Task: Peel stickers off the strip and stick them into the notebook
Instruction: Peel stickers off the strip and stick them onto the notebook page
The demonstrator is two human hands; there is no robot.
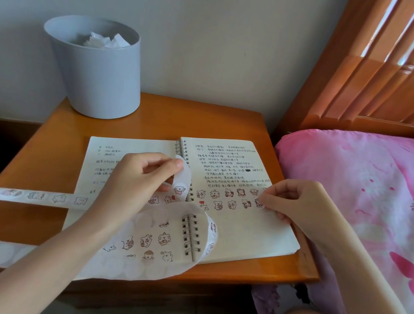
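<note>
Beside a pink bed (365, 204), a wooden table (179, 116) carries a grey bin (97, 79) of paper scraps at its far left corner. An open spiral notebook (243, 230) lies nearer. The strip (37, 195) runs in from the left and loops over the near pages. The left hand (134, 179) pinches its end above the spine. The right hand (297, 203), fingers curled, pinches a sticker (259, 203) against the right page.

Wooden table (169, 115) under open notebook (244, 227), sticker strip (37, 196), grey bin (98, 76) (paper-filled)
</note>
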